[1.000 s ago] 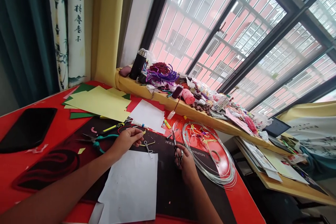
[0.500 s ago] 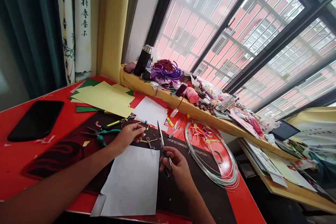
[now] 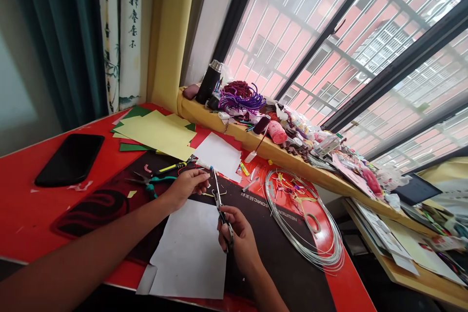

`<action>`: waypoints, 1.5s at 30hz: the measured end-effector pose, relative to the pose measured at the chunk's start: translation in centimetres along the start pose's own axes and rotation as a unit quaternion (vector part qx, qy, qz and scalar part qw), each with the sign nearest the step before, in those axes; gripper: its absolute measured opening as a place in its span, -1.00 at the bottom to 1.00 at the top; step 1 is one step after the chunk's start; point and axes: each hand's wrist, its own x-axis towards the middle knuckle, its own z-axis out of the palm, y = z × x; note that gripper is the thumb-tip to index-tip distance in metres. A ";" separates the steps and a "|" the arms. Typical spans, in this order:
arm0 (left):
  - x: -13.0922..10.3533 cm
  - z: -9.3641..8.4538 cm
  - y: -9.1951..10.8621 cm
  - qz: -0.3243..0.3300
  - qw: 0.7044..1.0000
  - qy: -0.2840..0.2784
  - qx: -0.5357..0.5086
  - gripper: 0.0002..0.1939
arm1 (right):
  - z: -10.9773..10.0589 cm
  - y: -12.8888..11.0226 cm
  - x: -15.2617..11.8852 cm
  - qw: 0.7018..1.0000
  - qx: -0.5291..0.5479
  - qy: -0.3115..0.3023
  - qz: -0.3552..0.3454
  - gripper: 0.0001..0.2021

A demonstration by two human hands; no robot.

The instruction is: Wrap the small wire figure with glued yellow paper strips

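Note:
My left hand [image 3: 190, 187] is raised over the far edge of a white sheet of paper [image 3: 190, 253], thumb and fingertips pinched together. Whatever small piece they hold is too tiny to make out. My right hand [image 3: 239, 236] grips a pair of scissors [image 3: 220, 203] by the handles, blades pointing away from me. The blade tips are close to the left fingertips; I cannot tell whether they touch anything. Behind the hands, a bent thin wire [image 3: 209, 194] is partly hidden. Teal-handled pliers [image 3: 150, 186] and a yellow-and-black-handled tool [image 3: 173, 167] lie to the left.
A coil of silvery wire [image 3: 326, 259] lies at right, with coloured scraps and a tape roll [image 3: 312, 223] inside it. Yellow paper [image 3: 161, 134], white paper [image 3: 221, 155] and a black phone [image 3: 70, 160] occupy the back and left. A cluttered window ledge [image 3: 234, 129] borders the table.
The scissors have come left, closer to my left fingertips, and their blades look closer together. My left hand stays pinched. The whole view has shifted slightly.

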 end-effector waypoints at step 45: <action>0.3 -0.6 -0.6 -0.012 1.000 0.000 0.003 -0.68 | 1.6 0.1 -1.0 1.000 -0.019 0.004 0.002 -0.53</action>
